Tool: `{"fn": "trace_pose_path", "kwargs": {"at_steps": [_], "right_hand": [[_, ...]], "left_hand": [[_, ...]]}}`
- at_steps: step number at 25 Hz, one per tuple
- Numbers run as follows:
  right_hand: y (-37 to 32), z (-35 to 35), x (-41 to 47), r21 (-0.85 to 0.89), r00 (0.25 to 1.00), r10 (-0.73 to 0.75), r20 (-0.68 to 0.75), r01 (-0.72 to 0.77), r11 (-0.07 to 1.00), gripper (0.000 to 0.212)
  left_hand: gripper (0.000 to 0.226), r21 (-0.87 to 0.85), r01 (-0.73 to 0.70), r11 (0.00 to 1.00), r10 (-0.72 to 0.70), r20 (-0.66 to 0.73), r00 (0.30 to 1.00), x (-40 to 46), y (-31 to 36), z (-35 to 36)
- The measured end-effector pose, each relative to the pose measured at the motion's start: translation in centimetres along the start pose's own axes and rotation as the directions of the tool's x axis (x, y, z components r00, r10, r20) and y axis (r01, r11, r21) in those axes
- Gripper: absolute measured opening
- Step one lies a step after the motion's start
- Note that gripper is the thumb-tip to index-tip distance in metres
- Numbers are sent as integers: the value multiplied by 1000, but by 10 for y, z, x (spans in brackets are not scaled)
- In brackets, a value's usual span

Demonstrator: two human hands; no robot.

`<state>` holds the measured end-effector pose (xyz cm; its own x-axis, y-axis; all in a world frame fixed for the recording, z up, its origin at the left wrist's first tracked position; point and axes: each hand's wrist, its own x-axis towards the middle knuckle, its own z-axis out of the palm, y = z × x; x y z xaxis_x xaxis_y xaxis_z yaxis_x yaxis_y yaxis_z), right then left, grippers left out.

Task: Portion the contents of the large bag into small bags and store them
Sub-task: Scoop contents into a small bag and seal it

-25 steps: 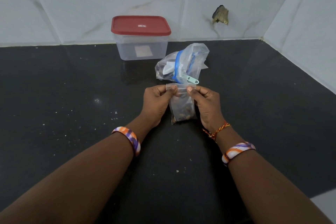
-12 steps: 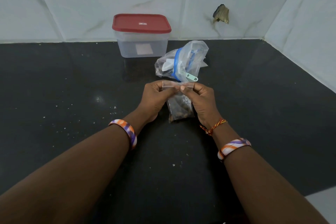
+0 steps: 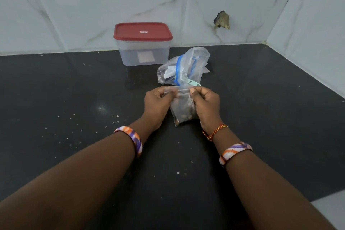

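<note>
Item: small bag [image 3: 183,108], clear, holding a modest portion of brown pieces, possibly nuts; the view is too soft to say. Upright on the black counter [image 3: 261,117], just in front of the large bag [image 3: 183,67].
Left hand [image 3: 157,102]: pinches the small bag's top edge at its left end.
Right hand [image 3: 205,102]: pinches the same edge at its right end.
Large bag: crumpled, blue zip track, slider toward the small bag; what remains inside cannot be made out.
Container [image 3: 142,44]: red lid on, behind and left of the large bag.
Progress: one portion filled, apparently at sealing; storing remains, perhaps further portions.
</note>
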<state>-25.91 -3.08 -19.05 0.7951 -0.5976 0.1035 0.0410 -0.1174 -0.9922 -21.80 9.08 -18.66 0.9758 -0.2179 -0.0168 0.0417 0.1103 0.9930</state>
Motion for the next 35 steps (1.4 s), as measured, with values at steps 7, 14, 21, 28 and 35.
{"fn": "trace_pose_path", "kwargs": {"at_steps": [7,14,21,28,35], "right_hand": [[-7,0,-8,43,994,38,104,-43,998,13],[-31,58,1,-230,902,-243,356,337,913,65],[-38,149,43,-368,901,-293,319,403,838,24],[-37,157,56,-462,926,-171,337,321,826,29],[-93,102,61,-360,880,-433,196,476,802,27]], "left_hand": [[24,-48,102,994,-101,28,995,8,13,-3],[21,-143,109,984,-113,-21,993,49,49,-57],[43,295,52,954,123,-545,830,82,37,-97],[45,576,-20,817,141,-166,976,93,32,-83],[20,472,-374,798,470,-99,877,92,79,-24]]}}
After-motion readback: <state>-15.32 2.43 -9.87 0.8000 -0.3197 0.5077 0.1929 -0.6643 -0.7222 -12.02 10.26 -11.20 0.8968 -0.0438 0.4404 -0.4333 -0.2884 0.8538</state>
